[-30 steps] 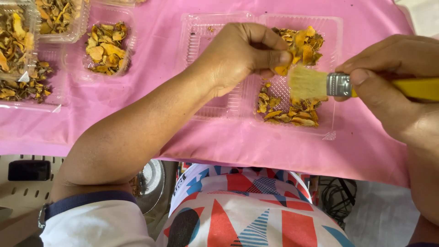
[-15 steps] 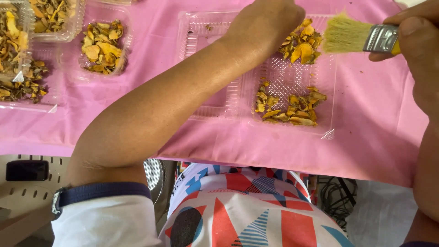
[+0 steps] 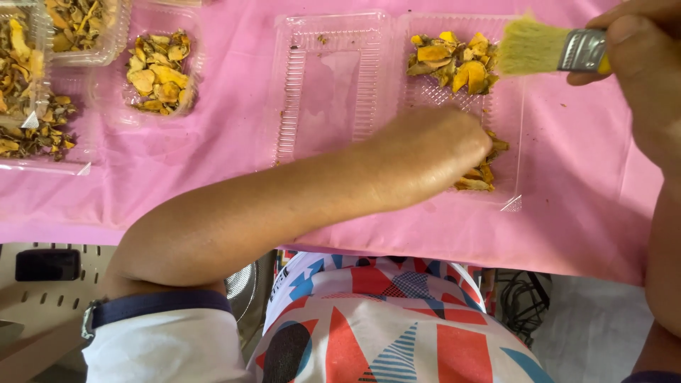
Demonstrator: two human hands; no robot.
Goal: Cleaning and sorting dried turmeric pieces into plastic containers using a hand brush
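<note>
With left hand (image 3: 433,152) reaching into open clear tray (image 3: 507,170), grip closed over dried yellow pieces (image 3: 475,177) at near end, fingers hidden. Right hand (image 3: 638,50) pinching brush (image 3: 546,48) firmly, bristles raised above far pile (image 3: 450,60), clear of picking. Pink-covered desk (image 3: 582,213) underneath.

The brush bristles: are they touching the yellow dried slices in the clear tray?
Cannot tell. In the head view the brush bristles overlap the tray edge beside the upper slices, but from above no contact or gap shows.
</note>
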